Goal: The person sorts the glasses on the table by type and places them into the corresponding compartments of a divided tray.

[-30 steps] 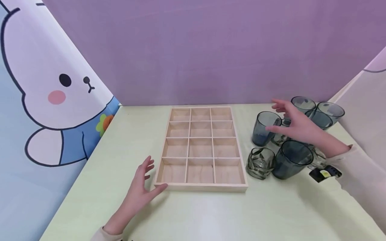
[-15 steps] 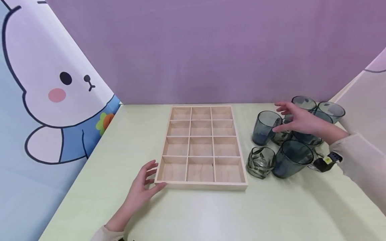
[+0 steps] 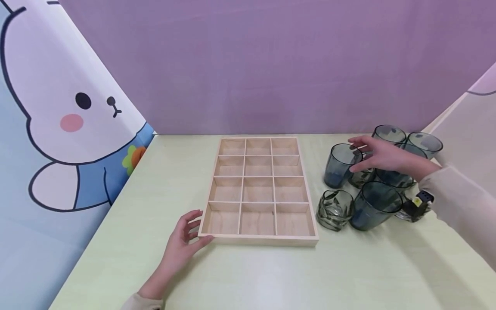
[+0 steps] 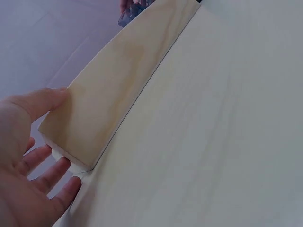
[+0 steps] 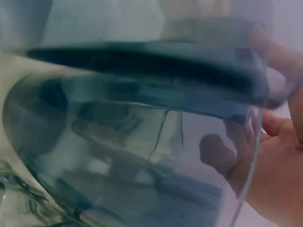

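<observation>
A wooden tray divided into several compartments lies in the middle of the table in the head view. My left hand holds its near left corner, thumb on the front wall and fingers along the left side; the left wrist view shows this hand at the corner. At the right, a tall blue-grey drinking glass stands upright on the table. My right hand curls round it from the right, thumb in front and fingertips behind its rim. Tinted glass blurs the right hand in the right wrist view.
Close around stand a short faceted glass, a wide blue-grey glass and several more glasses, including one at the back right. A purple backdrop rises behind the table; a cartoon-print panel borders the left.
My left hand has come onto the tray's corner. My right hand has lowered slightly and moved in around the tall glass. The tray and glasses have stayed put.
</observation>
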Demonstrator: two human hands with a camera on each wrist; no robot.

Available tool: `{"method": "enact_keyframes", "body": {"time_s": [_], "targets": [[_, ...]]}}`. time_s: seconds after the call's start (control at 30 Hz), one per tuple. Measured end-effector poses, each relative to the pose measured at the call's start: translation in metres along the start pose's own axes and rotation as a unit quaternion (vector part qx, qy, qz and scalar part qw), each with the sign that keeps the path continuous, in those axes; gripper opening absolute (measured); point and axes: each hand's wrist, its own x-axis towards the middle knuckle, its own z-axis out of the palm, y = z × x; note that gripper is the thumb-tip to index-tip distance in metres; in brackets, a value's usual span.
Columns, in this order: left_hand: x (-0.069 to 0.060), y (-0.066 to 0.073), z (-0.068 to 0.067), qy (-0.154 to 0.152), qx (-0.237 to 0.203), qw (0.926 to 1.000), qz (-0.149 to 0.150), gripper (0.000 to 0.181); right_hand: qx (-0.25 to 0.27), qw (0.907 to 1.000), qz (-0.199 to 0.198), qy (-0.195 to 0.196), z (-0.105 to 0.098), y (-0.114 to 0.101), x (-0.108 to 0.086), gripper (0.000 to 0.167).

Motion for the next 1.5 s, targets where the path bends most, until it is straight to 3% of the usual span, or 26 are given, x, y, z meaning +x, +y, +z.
{"method": "enact_keyframes", "body": {"time_s": [0.5, 0.77, 1.17, 1.5], "targets": [[-0.002, -0.005, -0.001, 0.004, -0.019, 0.9997, -0.014, 0.072, -0.022, 0.9996, -0.003, -0.018, 0.0, 0.002, 0.01, 0.084], [-0.002, -0.004, 0.0, 0.001, -0.018, 0.9996, -0.021, 0.073, -0.014, 0.9992, -0.029, -0.025, 0.001, 0.005, 0.012, 0.077], [-0.002, -0.004, 0.001, 0.0, -0.014, 0.9996, -0.023, 0.074, -0.025, 0.9991, -0.035, -0.007, 0.002, 0.006, 0.012, 0.077], [-0.001, -0.006, 0.003, 0.001, -0.016, 0.9998, -0.008, 0.072, -0.041, 0.9986, -0.026, 0.022, -0.004, 0.001, 0.009, 0.075]]}}
